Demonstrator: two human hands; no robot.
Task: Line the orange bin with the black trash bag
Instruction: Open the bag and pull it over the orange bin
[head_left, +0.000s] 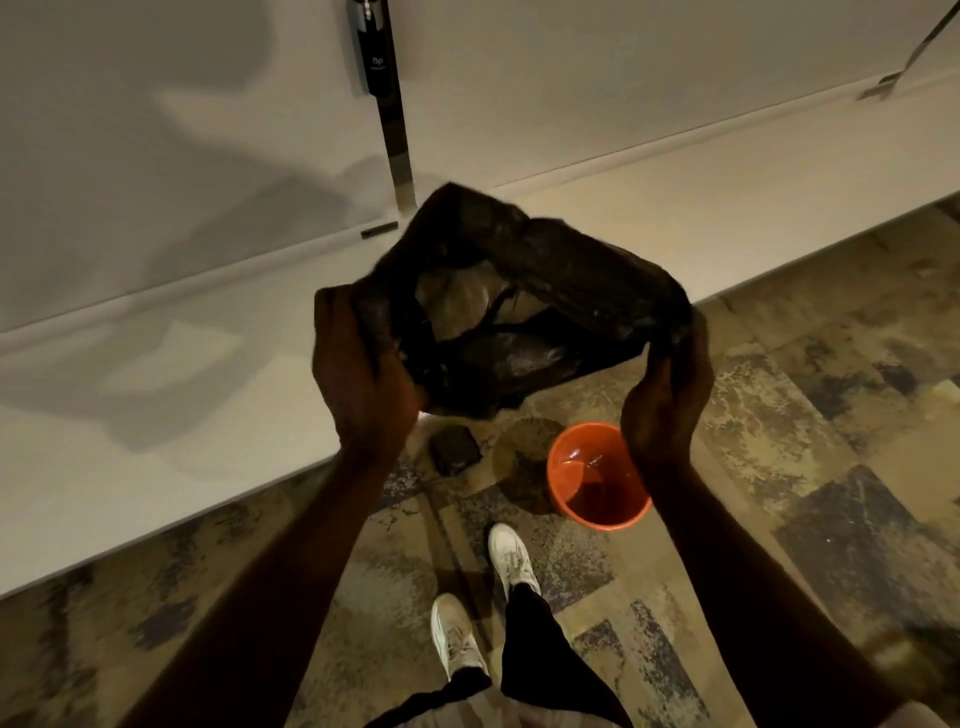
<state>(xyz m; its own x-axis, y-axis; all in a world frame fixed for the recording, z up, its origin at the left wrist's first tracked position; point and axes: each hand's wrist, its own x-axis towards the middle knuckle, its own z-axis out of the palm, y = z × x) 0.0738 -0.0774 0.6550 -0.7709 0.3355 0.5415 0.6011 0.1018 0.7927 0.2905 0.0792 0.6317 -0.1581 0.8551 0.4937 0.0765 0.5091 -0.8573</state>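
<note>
I hold the black trash bag (566, 275) in the air with its mouth pulled open between both hands. My left hand (363, 374) grips the bag's left edge. My right hand (667, 400) grips its right edge. Through the open mouth I see the floor. The orange bin (597, 475) stands upright and empty on the carpet below, just under my right hand and beside my feet. The bag hangs above and behind the bin, apart from it.
A small dark folded packet (456, 449) lies on the carpet left of the bin. A white raised ledge (208, 405) and wall run along the left and back. A dark upright pole (392, 130) stands on the ledge. My white shoes (511, 558) are near the bin.
</note>
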